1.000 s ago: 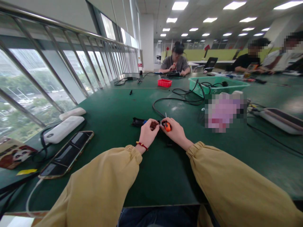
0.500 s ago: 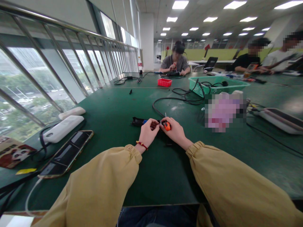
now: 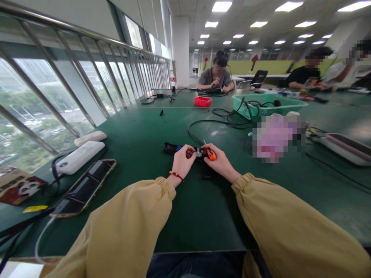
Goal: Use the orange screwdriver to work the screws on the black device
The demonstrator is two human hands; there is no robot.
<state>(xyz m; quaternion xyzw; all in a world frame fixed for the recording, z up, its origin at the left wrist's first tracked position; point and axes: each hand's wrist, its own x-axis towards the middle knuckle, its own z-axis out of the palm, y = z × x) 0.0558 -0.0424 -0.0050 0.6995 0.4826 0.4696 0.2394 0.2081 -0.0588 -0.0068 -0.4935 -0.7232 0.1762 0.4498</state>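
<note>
On the table in front of me lies a slim black device (image 3: 171, 148) with a blue patch and a cable running from its far side. My left hand (image 3: 183, 160) is closed in a pinch over its middle; what the fingertips grip is too small to make out. A small grey metal-looking part (image 3: 198, 153) shows between the hands, at the device's inner section. My right hand (image 3: 220, 160) holds an orange and black screwdriver (image 3: 211, 154) tucked in its fingers, its thin shaft pointing up and away. The right fingertips touch the device's right part.
Ahead stand a small red basket (image 3: 203, 101) and a green basket (image 3: 269, 105) with black cable (image 3: 228, 119) beside it. Left are a phone (image 3: 84, 189) and a white power bank (image 3: 79, 157). A blurred pink object (image 3: 274, 137) is on the right. Other people sit across the table.
My right hand has shifted slightly right, away from my left fingertips, with the screwdriver still in it. The grey part between the hands now shows more clearly.
</note>
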